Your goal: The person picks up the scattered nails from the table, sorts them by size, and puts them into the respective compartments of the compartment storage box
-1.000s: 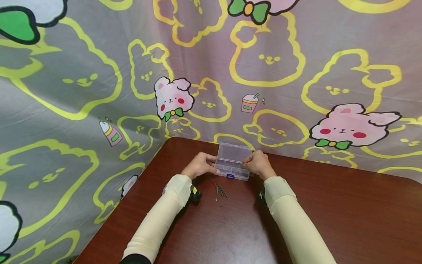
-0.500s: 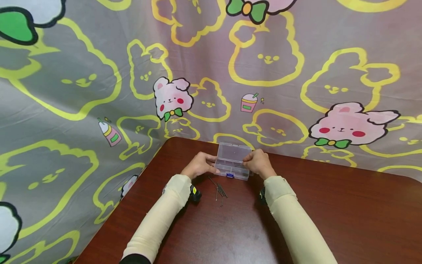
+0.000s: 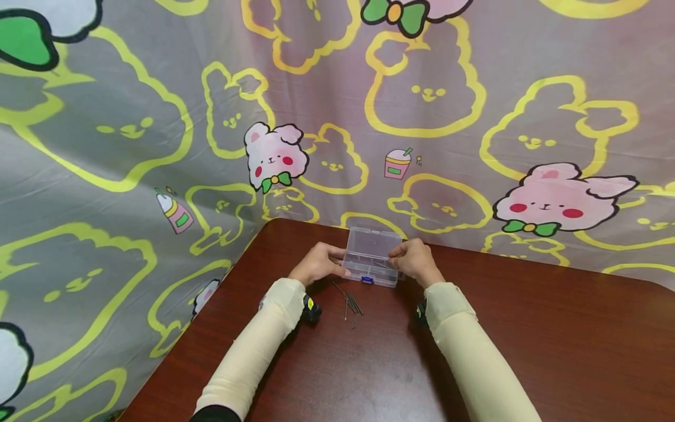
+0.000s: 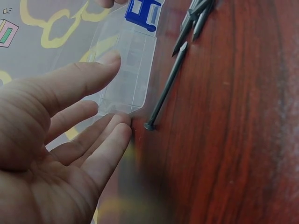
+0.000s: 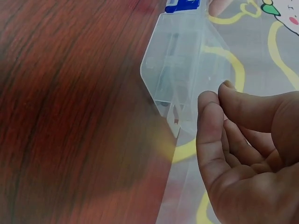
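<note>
Open clear compartment box (image 3: 371, 270), long axis nine-to-three, latch (image 3: 367, 280) facing six o'clock.
Left hand (image 3: 319, 262) loosely open at nine; right hand (image 3: 416, 261) pinched, contents unclear.

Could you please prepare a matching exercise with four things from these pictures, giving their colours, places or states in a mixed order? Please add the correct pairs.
1. Box
2. Latch
3. Nails
4. Table

A. Lying loose in front of the box
B. Reddish brown
C. Transparent, with its lid raised
D. Blue

Pairs: 1-C, 2-D, 3-A, 4-B
</note>
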Demonstrator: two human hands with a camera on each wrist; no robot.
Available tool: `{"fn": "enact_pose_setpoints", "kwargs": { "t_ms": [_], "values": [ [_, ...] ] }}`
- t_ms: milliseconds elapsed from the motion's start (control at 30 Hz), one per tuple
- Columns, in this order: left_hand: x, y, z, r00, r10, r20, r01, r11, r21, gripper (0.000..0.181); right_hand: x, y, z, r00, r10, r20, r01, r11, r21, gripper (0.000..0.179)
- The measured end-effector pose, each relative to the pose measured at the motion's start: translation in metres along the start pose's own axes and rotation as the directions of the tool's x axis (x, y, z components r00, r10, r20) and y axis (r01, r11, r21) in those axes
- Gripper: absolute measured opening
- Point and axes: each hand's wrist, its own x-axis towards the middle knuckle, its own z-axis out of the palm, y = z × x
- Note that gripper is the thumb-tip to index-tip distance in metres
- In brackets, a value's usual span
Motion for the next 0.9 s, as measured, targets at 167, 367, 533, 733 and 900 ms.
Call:
{"fn": "enact_pose_setpoints", "kwargs": {
  "t_ms": [167,367,533,733,900],
  "values": [
    [0.001,0.0,0.001,1.0,0.001,-0.006,-0.001,1.0,-0.007,0.063,-0.005,-0.002,0.0,1.0,-0.009,0.019,0.009,1.0,0.005,0.015],
    [0.0,-0.001,0.001,1.0,0.002,-0.002,-0.002,1.0,-0.022,0.063,-0.015,-0.004,0.004,0.998,-0.045,0.035,0.045,0.999,-0.019,0.012],
    [-0.001,0.0,0.0,1.0,-0.003,-0.004,0.003,1.0,-0.024,0.063,-0.021,-0.006,0.008,0.999,-0.021,0.044,0.019,0.999,0.05,0.011],
    [-0.001,0.0,0.001,1.0,-0.003,-0.008,0.003,1.0,-0.009,0.063,-0.029,-0.006,0.012,0.995,0.01,0.103,-0.034,0.974,0.226,0.013],
    [-0.001,0.0,0.0,1.0,0.002,-0.006,-0.002,1.0,-0.007,0.064,-0.036,-0.006,0.016,0.99,0.02,0.142,-0.06,0.957,0.283,0.013]
  ]
}}
